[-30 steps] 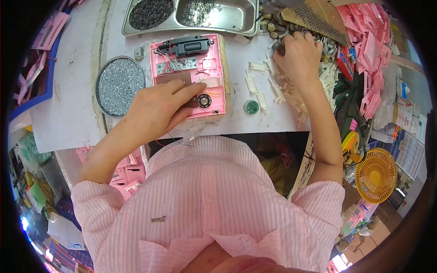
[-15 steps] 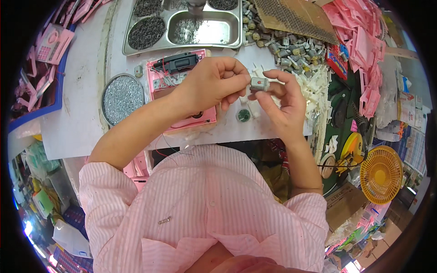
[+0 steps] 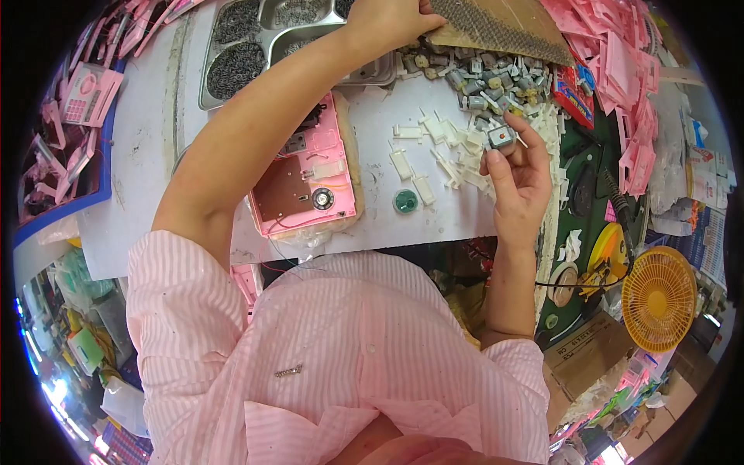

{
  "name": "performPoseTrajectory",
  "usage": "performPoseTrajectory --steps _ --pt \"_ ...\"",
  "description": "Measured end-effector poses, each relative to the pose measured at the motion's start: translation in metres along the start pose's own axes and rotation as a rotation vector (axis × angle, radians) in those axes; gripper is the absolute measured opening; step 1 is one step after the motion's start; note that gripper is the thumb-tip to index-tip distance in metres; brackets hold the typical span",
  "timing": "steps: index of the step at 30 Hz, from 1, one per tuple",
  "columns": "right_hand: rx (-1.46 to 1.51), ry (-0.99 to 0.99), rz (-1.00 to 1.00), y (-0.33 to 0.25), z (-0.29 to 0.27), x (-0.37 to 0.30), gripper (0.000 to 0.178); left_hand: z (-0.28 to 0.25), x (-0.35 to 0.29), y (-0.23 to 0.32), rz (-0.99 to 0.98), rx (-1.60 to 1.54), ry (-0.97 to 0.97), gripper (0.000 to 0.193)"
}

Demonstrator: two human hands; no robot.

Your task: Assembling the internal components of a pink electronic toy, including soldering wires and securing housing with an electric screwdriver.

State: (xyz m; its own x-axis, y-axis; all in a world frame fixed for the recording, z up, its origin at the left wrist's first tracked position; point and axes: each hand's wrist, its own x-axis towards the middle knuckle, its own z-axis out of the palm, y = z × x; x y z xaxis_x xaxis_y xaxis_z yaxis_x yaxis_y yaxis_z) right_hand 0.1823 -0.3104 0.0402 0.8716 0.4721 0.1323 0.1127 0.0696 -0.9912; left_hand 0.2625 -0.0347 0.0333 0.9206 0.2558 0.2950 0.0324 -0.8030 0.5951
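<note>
My right hand (image 3: pixel 523 178) holds a small metal motor (image 3: pixel 502 138) between thumb and fingers, above a pile of white plastic parts (image 3: pixel 473 143). Its end with a red spot faces up. My left hand (image 3: pixel 391 23) reaches to the far edge of the view, its bent fingers at the left edge of a brown board (image 3: pixel 504 27) covered with rows of small dark pieces. Part of that hand is cut off, and what its fingertips hold, if anything, is hidden. Under my left forearm lies an open pink plastic housing (image 3: pixel 345 167), with a white part and a round black-and-silver piece inside.
A metal compartment tray (image 3: pixel 208 93) of small dark parts stands at the far left. Many motors (image 3: pixel 473 81) lie before the board. A green round container (image 3: pixel 404 201) sits near the table edge. Pink casings (image 3: pixel 620 77) pile at right; a yellow fan (image 3: pixel 659 298) stands beyond.
My left hand has left the motor and moved far forward to the brown board. My right hand has carried the motor to the right. The pink housing now shows more fully.
</note>
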Motion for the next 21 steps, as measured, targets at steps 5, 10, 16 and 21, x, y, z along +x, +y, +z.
performPoseTrajectory --steps 5,10,16,21 --pt "-0.019 -0.081 0.088 -0.006 0.000 -0.016 0.043 0.002 0.003 -0.011 0.066 0.036 0.082 0.021" --pt "-0.224 -0.306 0.225 0.005 0.003 -0.030 0.036 -0.006 -0.014 0.003 0.362 0.199 0.249 0.020" --pt "-0.425 -0.435 0.301 0.017 0.016 -0.037 0.038 -0.070 -0.137 0.049 0.243 -0.368 -0.099 0.019" --pt "-0.650 -0.481 0.192 0.014 0.031 -0.034 0.037 -0.097 -0.226 0.034 -0.090 -0.684 -0.187 0.014"
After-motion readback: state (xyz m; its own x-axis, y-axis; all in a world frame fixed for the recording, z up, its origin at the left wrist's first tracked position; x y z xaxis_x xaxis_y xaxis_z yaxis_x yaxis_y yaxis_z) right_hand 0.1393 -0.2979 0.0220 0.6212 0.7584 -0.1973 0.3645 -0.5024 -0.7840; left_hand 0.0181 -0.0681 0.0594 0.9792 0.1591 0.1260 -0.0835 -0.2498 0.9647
